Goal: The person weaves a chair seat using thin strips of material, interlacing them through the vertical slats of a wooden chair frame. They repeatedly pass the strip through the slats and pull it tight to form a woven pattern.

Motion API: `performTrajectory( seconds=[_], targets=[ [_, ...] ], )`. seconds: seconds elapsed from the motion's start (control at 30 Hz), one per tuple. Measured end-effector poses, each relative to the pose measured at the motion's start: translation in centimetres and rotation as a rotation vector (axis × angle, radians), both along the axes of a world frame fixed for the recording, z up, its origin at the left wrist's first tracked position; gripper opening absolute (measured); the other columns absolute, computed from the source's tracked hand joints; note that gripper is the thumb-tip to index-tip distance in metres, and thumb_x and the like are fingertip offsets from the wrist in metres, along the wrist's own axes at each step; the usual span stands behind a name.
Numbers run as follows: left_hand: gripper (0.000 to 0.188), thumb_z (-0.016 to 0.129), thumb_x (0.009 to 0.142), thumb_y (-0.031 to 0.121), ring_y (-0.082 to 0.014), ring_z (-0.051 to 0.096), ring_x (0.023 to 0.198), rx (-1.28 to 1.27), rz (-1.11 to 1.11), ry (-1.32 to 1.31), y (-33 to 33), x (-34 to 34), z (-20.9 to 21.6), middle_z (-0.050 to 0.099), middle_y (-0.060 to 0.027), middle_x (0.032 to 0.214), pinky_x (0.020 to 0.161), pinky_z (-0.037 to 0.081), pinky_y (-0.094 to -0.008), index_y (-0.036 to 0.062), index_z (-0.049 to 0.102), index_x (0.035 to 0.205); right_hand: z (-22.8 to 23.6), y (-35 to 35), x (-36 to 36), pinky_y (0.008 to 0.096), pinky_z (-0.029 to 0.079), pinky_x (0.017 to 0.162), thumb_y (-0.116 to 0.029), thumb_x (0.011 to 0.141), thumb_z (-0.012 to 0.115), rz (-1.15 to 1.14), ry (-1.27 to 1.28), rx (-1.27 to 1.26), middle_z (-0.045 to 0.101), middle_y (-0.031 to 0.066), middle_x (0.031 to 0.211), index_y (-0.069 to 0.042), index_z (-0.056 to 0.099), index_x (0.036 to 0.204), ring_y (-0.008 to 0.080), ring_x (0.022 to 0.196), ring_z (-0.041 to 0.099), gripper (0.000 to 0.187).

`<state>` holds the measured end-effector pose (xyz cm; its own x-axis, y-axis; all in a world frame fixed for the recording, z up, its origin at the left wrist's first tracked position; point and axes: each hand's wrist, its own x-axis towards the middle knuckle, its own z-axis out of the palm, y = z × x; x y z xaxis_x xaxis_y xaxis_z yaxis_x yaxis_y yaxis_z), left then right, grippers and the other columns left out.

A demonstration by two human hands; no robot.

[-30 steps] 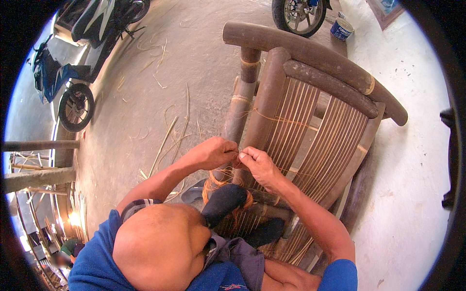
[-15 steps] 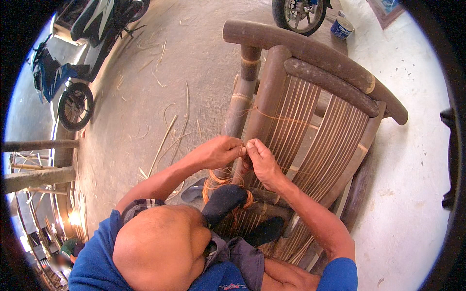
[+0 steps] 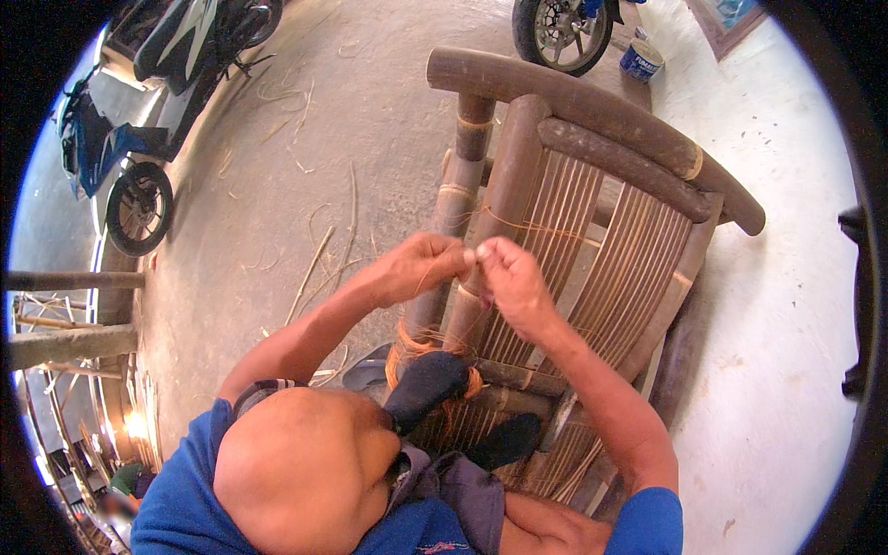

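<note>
My left hand (image 3: 424, 266) and my right hand (image 3: 520, 289) meet fingertip to fingertip above the left side pole of a dark brown bamboo chair (image 3: 513, 171). Both are closed in a pinch, and a thin strand of orange twine (image 3: 427, 277) seems to run between the fingers, mostly hidden by them. Farther up, more orange twine (image 3: 532, 225) wraps the pole and crosses the slatted backrest (image 3: 555, 199). Below the hands, a loose tangle of orange twine (image 3: 412, 344) hangs around the bamboo next to my dark-socked foot (image 3: 433, 381).
Thin split strips (image 3: 314, 268) lie scattered on the concrete floor to the left. A motorbike (image 3: 139, 176) stands at the far left, and a second wheel (image 3: 562, 35) shows behind the chair. A paint can (image 3: 641, 60) sits beside it, near the white wall (image 3: 777, 305).
Both hands have risen slightly away from me, still pinching close together. My right hand's fingers have lifted a little off the pole. The view has shifted slightly.
</note>
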<state>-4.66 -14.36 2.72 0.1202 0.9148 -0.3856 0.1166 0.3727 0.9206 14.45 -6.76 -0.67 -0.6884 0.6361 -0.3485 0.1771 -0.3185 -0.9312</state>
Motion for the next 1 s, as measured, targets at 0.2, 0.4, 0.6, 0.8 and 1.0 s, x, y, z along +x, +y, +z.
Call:
performTrajectory(
  seconds=[0.2, 0.4, 0.6, 0.8, 1.0],
  targets=[
    [0.056, 0.052, 0.105, 0.056, -0.0071, 0.037, 0.068, -0.082, -0.043, -0.387, 3.6, -0.8, 3.5, 0.047, 0.0055, 0.071, 0.062, 0.033, -0.027, 0.0051, 0.071, 0.092, 5.0, 2.0, 0.5, 0.0412, 0.051, 0.069, -0.024, 0.109, 0.052, -0.004, -0.126, 0.501, 0.064, 0.0167, 0.075, 0.0, 0.062, 0.1, 0.0245, 0.069, 0.063, 0.028],
    [0.038, 0.061, 0.105, 0.044, -0.0073, 0.047, 0.071, -0.009, -0.121, -0.1, 4.1, 0.1, 5.0, 0.051, 0.0052, 0.075, 0.063, 0.04, -0.0267, 0.0081, 0.069, 0.097, 6.3, 2.4, 0.3, 0.0339, 0.047, 0.064, -0.025, 0.111, 0.051, -0.058, -0.142, 0.71, 0.056, 0.0068, 0.074, 0.0, 0.06, 0.102, 0.0116, 0.071, 0.052, 0.029],
    [0.038, 0.062, 0.104, 0.041, -0.0108, 0.055, 0.078, 0.235, 0.084, 0.017, 5.3, 0.3, 6.4, 0.058, 0.0009, 0.082, 0.069, 0.047, -0.0301, 0.0037, 0.068, 0.107, 8.8, 4.9, 0.5, 0.0304, 0.045, 0.06, -0.028, 0.11, 0.056, -0.167, -0.128, 0.854, 0.054, 0.0031, 0.069, 0.0, 0.062, 0.104, 0.0091, 0.065, 0.05, 0.029],
    [0.053, 0.067, 0.1, 0.044, -0.0225, 0.062, 0.107, 0.877, 0.371, 0.616, 4.2, 3.1, 4.9, 0.067, -0.014, 0.111, 0.09, 0.053, -0.039, -0.0046, 0.065, 0.123, 9.4, 7.2, 1.6, 0.03, 0.045, 0.058, -0.027, 0.109, 0.056, -0.262, -0.028, 0.59, 0.057, 0.0021, 0.069, -0.003, 0.066, 0.103, 0.0095, 0.063, 0.053, 0.026],
    [0.045, 0.057, 0.107, 0.042, -0.017, 0.064, 0.101, 0.252, -0.092, -0.052, 3.1, 6.8, 2.5, 0.07, -0.0086, 0.104, 0.093, 0.052, -0.0355, 0.0004, 0.068, 0.123, 11.4, 8.4, 1.9, 0.0324, 0.045, 0.057, -0.027, 0.108, 0.058, -0.363, -0.024, 0.625, 0.057, 0.0002, 0.068, -0.001, 0.069, 0.101, 0.0097, 0.062, 0.054, 0.029]
  ],
)
